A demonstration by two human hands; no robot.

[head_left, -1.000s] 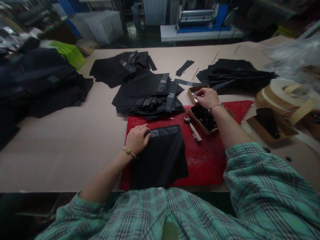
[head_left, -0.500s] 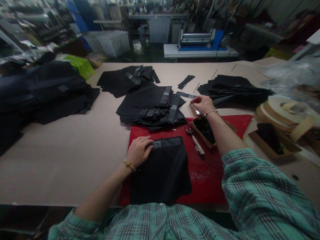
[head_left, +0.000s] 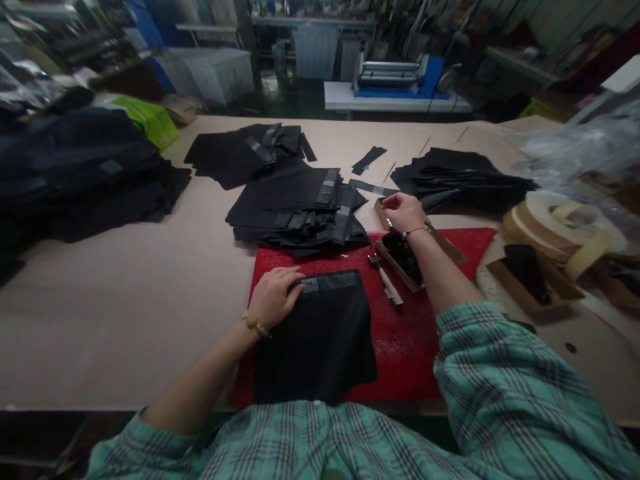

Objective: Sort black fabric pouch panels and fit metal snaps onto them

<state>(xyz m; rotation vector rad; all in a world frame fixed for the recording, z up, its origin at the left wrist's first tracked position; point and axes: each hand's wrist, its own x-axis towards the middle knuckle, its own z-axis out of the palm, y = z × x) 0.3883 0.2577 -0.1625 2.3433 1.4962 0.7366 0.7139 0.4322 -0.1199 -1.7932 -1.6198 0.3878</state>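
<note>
A black fabric piece (head_left: 320,340) lies on a red mat (head_left: 407,360), with a greyish strip along its top edge. At its upper left corner is my left hand (head_left: 275,297), fingers and thumb closed on the edge. My right hand (head_left: 406,215) is over a small cardboard box (head_left: 381,212), its fingertips pinched together; whatever is between them is too small to make out. Below the right wrist, an open carton (head_left: 403,260) holds small dark parts. A tool with a white handle (head_left: 389,285) and a metal head rests on the mat beside that carton.
Beyond the mat sits a stack of black fabric pieces (head_left: 285,213). More piles stand at the far left (head_left: 90,173) and back right (head_left: 455,175). Tape rolls (head_left: 560,227) and another carton (head_left: 533,280) are at right. Dark strips (head_left: 369,160) lie farther back.
The view has shifted slightly. My right hand stays by the small box, its fingertips now slightly lower over it. My left hand remains on the fabric corner.
</note>
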